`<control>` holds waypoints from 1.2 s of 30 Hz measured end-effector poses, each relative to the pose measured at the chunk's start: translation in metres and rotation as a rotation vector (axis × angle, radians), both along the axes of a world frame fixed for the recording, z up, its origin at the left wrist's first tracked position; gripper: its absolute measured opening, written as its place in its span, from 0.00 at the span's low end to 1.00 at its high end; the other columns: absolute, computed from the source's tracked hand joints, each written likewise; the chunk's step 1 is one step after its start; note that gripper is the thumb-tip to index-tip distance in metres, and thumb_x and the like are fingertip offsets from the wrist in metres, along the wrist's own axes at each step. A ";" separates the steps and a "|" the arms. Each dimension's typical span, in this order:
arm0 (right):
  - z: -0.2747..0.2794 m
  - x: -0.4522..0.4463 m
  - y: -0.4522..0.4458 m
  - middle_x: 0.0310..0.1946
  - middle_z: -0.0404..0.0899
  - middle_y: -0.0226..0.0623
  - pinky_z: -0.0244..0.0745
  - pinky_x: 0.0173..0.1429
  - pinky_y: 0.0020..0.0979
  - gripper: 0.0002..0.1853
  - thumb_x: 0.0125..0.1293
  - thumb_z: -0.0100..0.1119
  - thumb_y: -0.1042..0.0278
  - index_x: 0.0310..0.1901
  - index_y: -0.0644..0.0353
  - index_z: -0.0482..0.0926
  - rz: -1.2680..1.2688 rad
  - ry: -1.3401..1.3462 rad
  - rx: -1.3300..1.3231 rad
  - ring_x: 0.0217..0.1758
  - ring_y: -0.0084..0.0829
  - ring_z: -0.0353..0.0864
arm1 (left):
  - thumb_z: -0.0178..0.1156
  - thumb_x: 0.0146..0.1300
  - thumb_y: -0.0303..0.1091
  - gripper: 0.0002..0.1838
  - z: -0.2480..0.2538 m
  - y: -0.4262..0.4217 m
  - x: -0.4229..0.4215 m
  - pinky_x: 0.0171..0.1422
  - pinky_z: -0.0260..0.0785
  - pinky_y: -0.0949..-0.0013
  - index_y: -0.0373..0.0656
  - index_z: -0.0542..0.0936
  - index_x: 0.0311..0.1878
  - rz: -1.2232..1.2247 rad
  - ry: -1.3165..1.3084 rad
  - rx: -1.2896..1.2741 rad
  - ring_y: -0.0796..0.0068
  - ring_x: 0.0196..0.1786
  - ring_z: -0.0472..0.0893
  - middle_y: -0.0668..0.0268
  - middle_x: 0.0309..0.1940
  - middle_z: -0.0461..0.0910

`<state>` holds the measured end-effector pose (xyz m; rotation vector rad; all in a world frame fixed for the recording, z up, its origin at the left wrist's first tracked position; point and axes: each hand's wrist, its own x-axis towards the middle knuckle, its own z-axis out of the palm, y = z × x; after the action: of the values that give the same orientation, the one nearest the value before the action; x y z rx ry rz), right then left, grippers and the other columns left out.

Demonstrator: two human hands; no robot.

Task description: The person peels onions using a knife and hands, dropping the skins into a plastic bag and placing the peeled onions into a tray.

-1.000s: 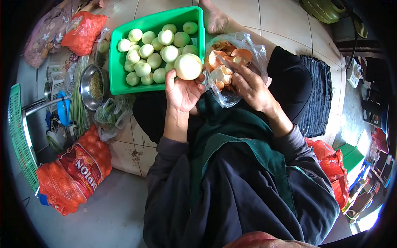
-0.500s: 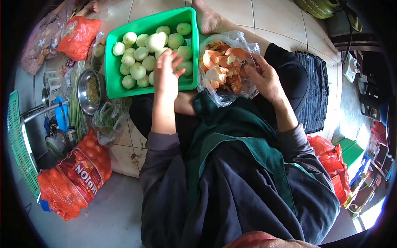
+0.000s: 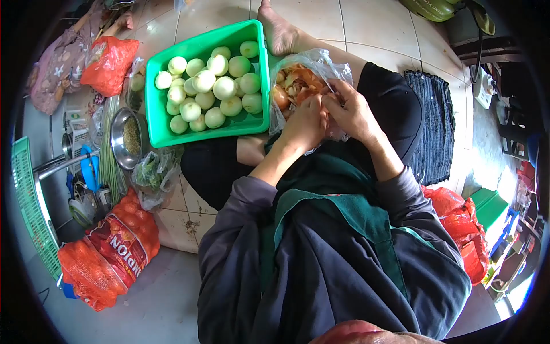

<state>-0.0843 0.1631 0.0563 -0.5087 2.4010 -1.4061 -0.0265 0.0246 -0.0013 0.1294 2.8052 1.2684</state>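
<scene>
My left hand [image 3: 307, 123] and my right hand [image 3: 350, 109] meet over a clear plastic bag [image 3: 321, 57] lying between my legs. Both have curled fingers, pressed close together. Something orange-brown shows between them, but the fingers hide most of it. Papery brown onion skins [image 3: 302, 80] fill the bag, and a rounded brown onion [image 3: 281, 97] shows at its left side. Left of the bag stands a green plastic basin [image 3: 200, 139] with several peeled, pale onions [image 3: 224, 88] inside.
A mesh sack of onions [image 3: 112, 249] lies at lower left, near a metal bowl [image 3: 127, 137] and bagged green leaves [image 3: 150, 172]. Another person's hand [image 3: 123, 21] shows at upper left beside a red bag [image 3: 109, 66]. A dark woven mat [image 3: 431, 126] lies right.
My left hand has moved from above the basin to the right, joining my right hand over the bag. My right hand has shifted slightly left. The onions in the basin are now uncovered.
</scene>
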 end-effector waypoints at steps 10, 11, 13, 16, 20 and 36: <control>0.005 0.006 -0.006 0.47 0.77 0.55 0.73 0.55 0.38 0.20 0.61 0.58 0.70 0.54 0.68 0.73 0.052 0.067 -0.048 0.52 0.50 0.78 | 0.53 0.60 0.30 0.10 0.022 -0.059 -0.038 0.59 0.60 0.50 0.43 0.76 0.45 0.016 -0.047 -0.769 0.58 0.53 0.74 0.59 0.44 0.79; 0.006 0.006 -0.006 0.47 0.77 0.55 0.73 0.55 0.38 0.20 0.61 0.58 0.70 0.54 0.68 0.73 0.058 0.068 -0.058 0.52 0.50 0.78 | 0.52 0.60 0.29 0.11 0.019 -0.061 -0.039 0.60 0.59 0.51 0.44 0.76 0.45 -0.074 -0.063 -0.815 0.59 0.54 0.73 0.60 0.44 0.79; 0.008 0.007 -0.006 0.47 0.77 0.55 0.72 0.56 0.38 0.20 0.61 0.58 0.70 0.53 0.68 0.73 0.069 0.064 -0.076 0.52 0.51 0.77 | 0.52 0.60 0.30 0.13 0.014 -0.057 -0.042 0.63 0.57 0.50 0.44 0.76 0.47 -0.130 -0.085 -0.893 0.60 0.56 0.73 0.60 0.45 0.79; 0.009 0.009 -0.004 0.48 0.76 0.54 0.71 0.57 0.38 0.19 0.61 0.58 0.70 0.53 0.69 0.73 0.076 0.027 -0.054 0.53 0.51 0.77 | 0.53 0.59 0.31 0.15 0.002 -0.054 -0.044 0.66 0.53 0.47 0.44 0.76 0.50 -0.177 -0.112 -1.011 0.61 0.58 0.72 0.60 0.46 0.79; 0.002 0.008 0.000 0.48 0.76 0.53 0.71 0.57 0.38 0.19 0.61 0.57 0.70 0.53 0.68 0.73 0.086 0.012 -0.069 0.54 0.50 0.76 | 0.54 0.59 0.30 0.17 -0.002 -0.055 -0.045 0.71 0.48 0.41 0.43 0.74 0.53 -0.195 -0.128 -1.078 0.60 0.59 0.72 0.59 0.46 0.79; 0.007 0.013 -0.009 0.49 0.76 0.53 0.72 0.57 0.35 0.22 0.63 0.59 0.64 0.56 0.68 0.72 0.063 -0.089 -0.059 0.53 0.43 0.78 | 0.76 0.36 0.23 0.48 0.066 -0.059 0.001 0.60 0.68 0.59 0.42 0.61 0.63 0.156 0.331 -0.169 0.55 0.54 0.73 0.54 0.50 0.69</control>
<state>-0.0713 0.1541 0.0629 -0.5202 2.2606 -1.4447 -0.0260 -0.0342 0.0649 0.1245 3.2490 1.1204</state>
